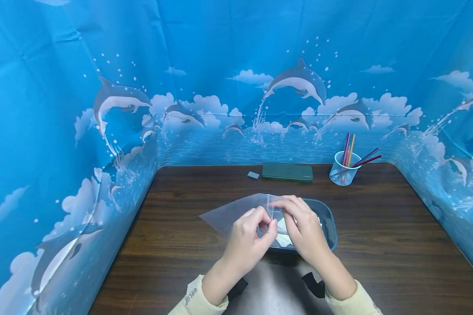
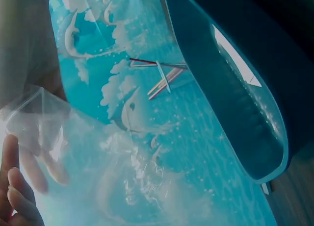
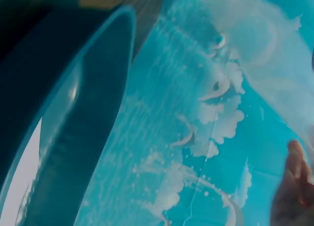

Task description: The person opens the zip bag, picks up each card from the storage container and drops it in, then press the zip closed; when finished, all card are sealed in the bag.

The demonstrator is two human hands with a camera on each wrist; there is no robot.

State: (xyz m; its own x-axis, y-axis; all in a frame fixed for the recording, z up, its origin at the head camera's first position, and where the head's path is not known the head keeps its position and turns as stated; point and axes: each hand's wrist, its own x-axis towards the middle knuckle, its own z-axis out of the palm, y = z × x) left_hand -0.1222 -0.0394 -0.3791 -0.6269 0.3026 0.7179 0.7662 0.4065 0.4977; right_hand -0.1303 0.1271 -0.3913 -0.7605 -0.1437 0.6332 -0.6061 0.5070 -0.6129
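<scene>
A clear plastic bag (image 1: 232, 212) extends leftward in the head view, its edge between both hands. My left hand (image 1: 244, 240) pinches that edge with thumb and curled fingers. Opposite it, my right hand (image 1: 305, 229) holds the same edge, its fingers reaching over from the right. Through the film in the left wrist view, some fingers show behind the bag (image 2: 103, 172). Below the hands stands a dark teal bin (image 1: 333, 225) with white pieces (image 1: 284, 239) inside. Part of the bin is hidden by the hands.
Toward the back of the wooden table (image 1: 173, 210) lie a small grey eraser-like block (image 1: 253, 175) and a green case (image 1: 287, 173). A light-blue mesh cup (image 1: 344, 173) with several pencils stands back right. Blue dolphin curtains (image 1: 220, 57) enclose the table's back and sides.
</scene>
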